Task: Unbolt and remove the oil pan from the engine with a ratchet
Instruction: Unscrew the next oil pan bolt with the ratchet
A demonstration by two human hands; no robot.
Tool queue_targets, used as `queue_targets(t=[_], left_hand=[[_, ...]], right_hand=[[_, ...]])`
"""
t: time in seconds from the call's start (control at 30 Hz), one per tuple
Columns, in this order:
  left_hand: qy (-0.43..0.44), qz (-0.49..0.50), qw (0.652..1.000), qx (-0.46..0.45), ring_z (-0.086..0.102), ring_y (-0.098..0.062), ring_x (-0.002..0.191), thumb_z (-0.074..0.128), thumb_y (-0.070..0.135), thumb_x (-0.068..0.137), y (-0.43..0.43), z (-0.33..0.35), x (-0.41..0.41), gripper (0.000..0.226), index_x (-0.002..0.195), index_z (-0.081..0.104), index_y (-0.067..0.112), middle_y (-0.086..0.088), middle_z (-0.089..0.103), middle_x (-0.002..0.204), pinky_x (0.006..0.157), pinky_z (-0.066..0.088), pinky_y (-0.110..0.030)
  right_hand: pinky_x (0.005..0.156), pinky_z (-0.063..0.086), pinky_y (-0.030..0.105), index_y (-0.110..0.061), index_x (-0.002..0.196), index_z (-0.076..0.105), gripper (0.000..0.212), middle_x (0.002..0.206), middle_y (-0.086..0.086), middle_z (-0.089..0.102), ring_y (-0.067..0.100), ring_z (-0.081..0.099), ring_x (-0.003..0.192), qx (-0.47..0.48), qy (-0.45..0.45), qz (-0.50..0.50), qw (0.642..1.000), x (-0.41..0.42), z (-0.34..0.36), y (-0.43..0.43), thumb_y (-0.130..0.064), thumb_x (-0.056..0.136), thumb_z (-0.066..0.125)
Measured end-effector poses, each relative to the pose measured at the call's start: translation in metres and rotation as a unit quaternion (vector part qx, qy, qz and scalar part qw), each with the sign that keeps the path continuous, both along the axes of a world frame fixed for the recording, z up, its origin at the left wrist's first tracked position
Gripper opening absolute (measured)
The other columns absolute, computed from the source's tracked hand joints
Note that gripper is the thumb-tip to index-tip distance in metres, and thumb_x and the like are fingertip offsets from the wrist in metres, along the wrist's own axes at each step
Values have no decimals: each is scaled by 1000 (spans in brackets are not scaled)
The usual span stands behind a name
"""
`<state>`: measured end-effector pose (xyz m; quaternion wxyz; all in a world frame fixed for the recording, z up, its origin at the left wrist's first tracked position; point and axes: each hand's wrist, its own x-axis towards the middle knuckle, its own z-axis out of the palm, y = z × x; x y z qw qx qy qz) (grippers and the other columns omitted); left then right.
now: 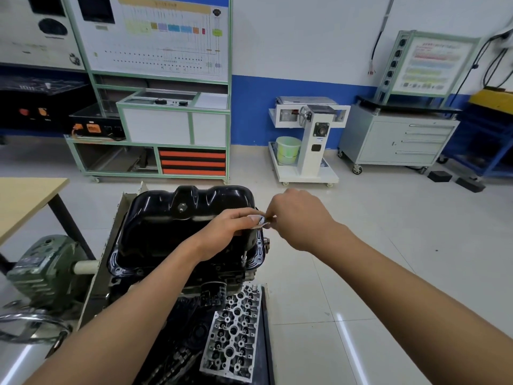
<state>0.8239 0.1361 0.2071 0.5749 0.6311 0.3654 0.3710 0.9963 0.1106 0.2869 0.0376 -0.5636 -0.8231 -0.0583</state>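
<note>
Tiled floor (361, 245), tan surface (25, 201) at left | oil pan (166, 226) belly-up, long axis toward frame top | left hand (222, 232) and right hand (299, 218) both curled on ratchet (261, 220)

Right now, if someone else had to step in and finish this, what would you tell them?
Left hand holds the ratchet head over the socket extension; right hand grips its handle. The socket sits on a bolt on the right flange of the oil pan. Pan still seated on the engine. Left: finish the flange bolts, lift the pan off. Bolts out: cannot tell.
</note>
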Motion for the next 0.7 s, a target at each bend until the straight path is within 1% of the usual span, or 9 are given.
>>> queue_targets(t=[0.1, 0.17, 0.23, 0.3, 0.4, 0.47, 0.5, 0.6, 0.7], left_hand=[[-13, -27, 999, -28, 68, -16, 108, 58, 27, 91, -2, 0, 3, 36, 114, 71, 2, -11, 74, 113, 95, 47, -28], [-12, -42, 998, -44, 67, -21, 104, 50, 28, 90, -1, -1, 1, 40, 106, 70, -2, -13, 74, 108, 95, 43, -40], [-1, -56, 998, -43, 63, -31, 102, 49, 28, 90, 1, 0, -2, 42, 102, 68, -7, -20, 71, 103, 94, 41, -47], [0, -64, 997, -47, 56, -37, 96, 52, 29, 89, 3, 2, -4, 38, 94, 67, -6, -23, 66, 96, 91, 41, -46], [-1, -51, 998, -48, 49, -38, 90, 56, 30, 89, 4, 4, -4, 32, 85, 66, 0, -23, 58, 91, 83, 43, -42], [-13, -31, 998, -48, 50, -38, 87, 58, 32, 89, 4, 4, -1, 32, 84, 66, 1, -23, 57, 90, 79, 45, -41], [-20, -19, 998, -48, 51, -38, 85, 59, 33, 89, 4, 4, 1, 31, 84, 68, 3, -23, 58, 89, 77, 45, -41], [-17, 4, 999, -48, 56, -35, 83, 60, 34, 89, 7, 2, 4, 30, 81, 75, 9, -22, 64, 89, 79, 49, -40], [-10, 14, 999, -48, 60, -27, 82, 68, 39, 85, 9, -2, 6, 44, 89, 74, -5, -16, 64, 87, 76, 53, -32]], right_hand=[[76, 48, 36, -22, 111, 73, 24, 125, 5, 64, 30, 60, 107, -22, 55, 81, 995, 3, -7, 15, -19, 90, 62], [97, 46, 36, -20, 126, 69, 38, 148, -1, 52, 24, 55, 125, -55, 136, 123, 981, 4, -13, 19, -11, 91, 60], [107, 39, 30, -18, 134, 64, 42, 152, -5, 46, 18, 48, 134, -65, 186, 139, 970, 5, -20, 20, -4, 95, 54], [108, 38, 32, -20, 136, 61, 45, 153, -6, 45, 18, 45, 135, -50, 171, 139, 974, 8, -25, 21, -2, 98, 48], [95, 45, 38, -25, 128, 66, 34, 137, -5, 59, 21, 46, 121, 11, 78, 113, 990, 11, -20, 17, -18, 99, 50], [79, 48, 37, -24, 110, 72, 26, 106, -2, 68, 24, 53, 100, 46, 12, 63, 997, 13, -13, 11, -33, 99, 50], [70, 47, 35, -22, 102, 72, 28, 90, 0, 64, 26, 55, 89, 49, -6, 33, 998, 12, -10, 6, -39, 98, 50], [61, 35, 32, -20, 80, 53, 33, 69, -2, 33, 26, 45, 70, 18, -1, -20, 1000, 8, -6, -7, -50, 93, 56], [59, 37, 31, -22, 67, 41, 39, 69, -4, 40, 23, 49, 66, -59, 62, -30, 996, -4, -11, -20, -49, 89, 58]])
